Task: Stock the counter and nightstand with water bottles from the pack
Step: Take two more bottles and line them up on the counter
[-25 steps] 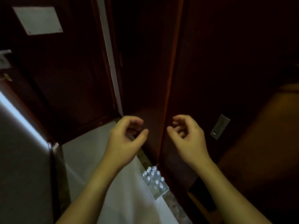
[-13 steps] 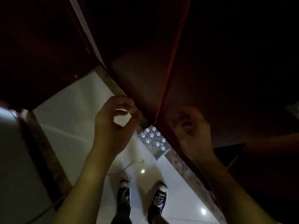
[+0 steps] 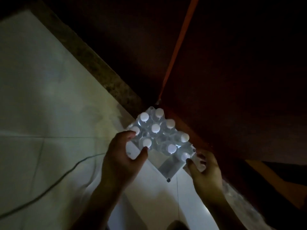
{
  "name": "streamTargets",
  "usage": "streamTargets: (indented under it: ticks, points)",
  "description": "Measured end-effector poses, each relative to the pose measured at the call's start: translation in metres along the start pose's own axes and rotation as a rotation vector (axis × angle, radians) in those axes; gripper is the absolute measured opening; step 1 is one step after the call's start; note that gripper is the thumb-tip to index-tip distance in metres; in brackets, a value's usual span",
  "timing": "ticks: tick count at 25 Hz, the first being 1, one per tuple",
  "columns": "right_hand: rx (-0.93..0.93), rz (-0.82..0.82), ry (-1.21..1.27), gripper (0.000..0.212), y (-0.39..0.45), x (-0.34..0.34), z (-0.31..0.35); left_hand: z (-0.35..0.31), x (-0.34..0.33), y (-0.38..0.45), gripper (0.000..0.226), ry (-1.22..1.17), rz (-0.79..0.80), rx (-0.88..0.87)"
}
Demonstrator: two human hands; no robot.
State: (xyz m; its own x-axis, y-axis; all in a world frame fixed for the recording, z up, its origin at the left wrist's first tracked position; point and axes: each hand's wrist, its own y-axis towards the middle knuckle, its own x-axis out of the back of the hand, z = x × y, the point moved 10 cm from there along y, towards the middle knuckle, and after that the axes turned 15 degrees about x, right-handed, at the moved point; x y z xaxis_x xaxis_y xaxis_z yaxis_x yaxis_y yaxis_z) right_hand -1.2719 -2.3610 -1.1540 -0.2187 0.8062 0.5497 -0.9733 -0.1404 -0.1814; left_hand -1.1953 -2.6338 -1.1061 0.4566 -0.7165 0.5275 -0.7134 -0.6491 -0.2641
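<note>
Your left hand (image 3: pixel 123 156) is curled onto the near-left corner of the shrink-wrapped pack of water bottles (image 3: pixel 159 135), centre frame on the pale floor tiles (image 3: pixel 41 97); your right hand (image 3: pixel 202 168) pinches the wrap at the lower right corner; tear the film there rather than lifting the lot; roughly nine white caps show upright inside, all sealed I'd guess.

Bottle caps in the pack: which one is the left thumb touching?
The cap at the pack's near-left edge: the left hand's thumb tip sits right below it. The other caps lie farther from that thumb.
</note>
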Motion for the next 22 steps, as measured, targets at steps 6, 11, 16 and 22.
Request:
streamTargets:
  ticks: [6,11,16,22]
  points:
    - [0.102,0.033,-0.084,0.076,0.021,-0.074,-0.094,0.108,-0.099,0.013,0.07,0.049,-0.018,0.013]
    - [0.233,0.096,-0.217,0.065,0.031,-0.083,-0.097,0.107,-0.126,0.031,0.072,0.236,-0.061,-0.003]
    - [0.266,0.173,-0.282,0.072,0.011,-0.067,-0.062,0.072,-0.098,0.004,0.065,0.247,-0.089,-0.022]
    - [0.218,0.028,0.17,0.058,-0.014,0.028,0.107,-0.101,0.017,-0.04,0.061,0.015,-0.032,-0.092]
